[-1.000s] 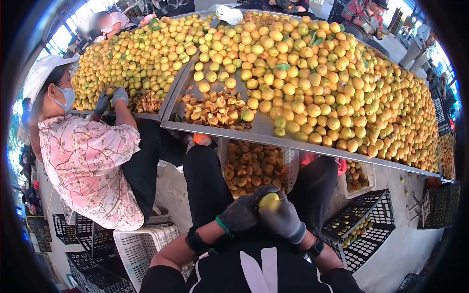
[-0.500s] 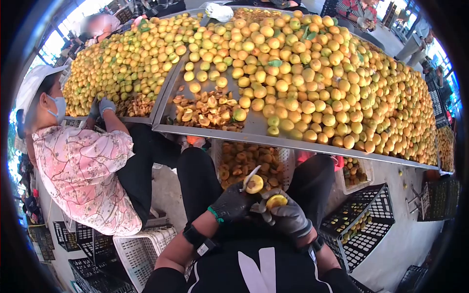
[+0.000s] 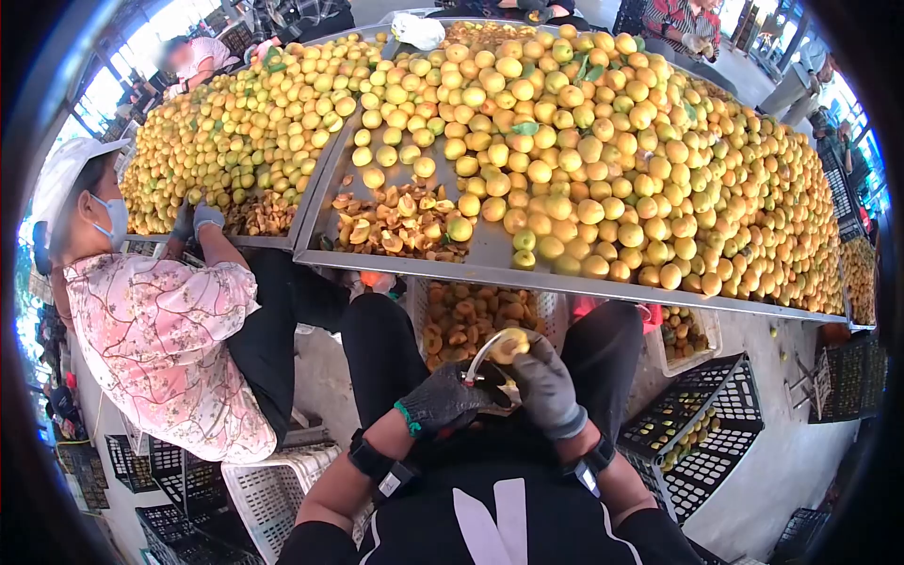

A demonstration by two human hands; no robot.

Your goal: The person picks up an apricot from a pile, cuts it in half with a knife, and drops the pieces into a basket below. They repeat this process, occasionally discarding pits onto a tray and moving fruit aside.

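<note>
My left hand (image 3: 444,399), in a dark glove with a green cuff edge, is closed round a small knife with a curved pale blade (image 3: 484,356). To its right my right hand (image 3: 549,388), in a grey glove, pinches a piece of yellow fruit (image 3: 509,346) near the blade's tip. The two hands are close together above my lap. Below the table edge, just beyond them, a white crate (image 3: 549,311) holds halved fruit (image 3: 476,315). Cut pieces (image 3: 400,221) lie on the metal table (image 3: 490,247) beside a large heap of whole fruit (image 3: 603,169).
A co-worker (image 3: 160,330) in a white cap sits at the left, gloved hands at the fruit. Black crates (image 3: 716,443) stand on the floor at the right, a white basket (image 3: 268,499) at lower left. Other people are around the table's far side.
My right hand has risen and turned, bringing its fruit up beside the blade. My left hand has lowered slightly, and the fruit piece formerly at its knife no longer shows there.
</note>
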